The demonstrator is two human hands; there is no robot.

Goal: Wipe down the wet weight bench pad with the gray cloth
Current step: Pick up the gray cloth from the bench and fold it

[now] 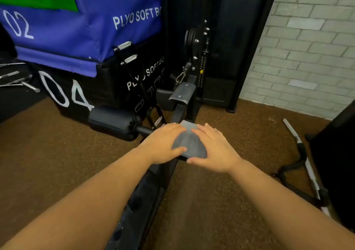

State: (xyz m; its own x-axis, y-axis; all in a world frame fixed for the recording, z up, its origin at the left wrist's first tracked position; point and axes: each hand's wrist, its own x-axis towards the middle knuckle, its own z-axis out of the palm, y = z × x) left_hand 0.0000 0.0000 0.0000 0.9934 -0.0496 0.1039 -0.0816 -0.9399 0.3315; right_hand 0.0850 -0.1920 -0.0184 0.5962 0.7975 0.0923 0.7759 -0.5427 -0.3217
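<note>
A folded gray cloth (189,143) lies on the far end of a narrow black bench pad (146,196), which runs from the bottom of the view toward the machine. My left hand (163,144) presses flat on the cloth's left side with the thumb on its near edge. My right hand (215,150) lies flat on its right side. Both palms rest on the cloth with fingers spread. My forearms hide much of the pad.
Stacked plyo soft boxes, blue (80,29) over black (107,84), stand at the left. A black foam roller pad (115,122) and a cable machine frame (194,61) sit just beyond the cloth. A cable bar attachment (303,159) lies on the brown floor at right, by a brick wall (307,48).
</note>
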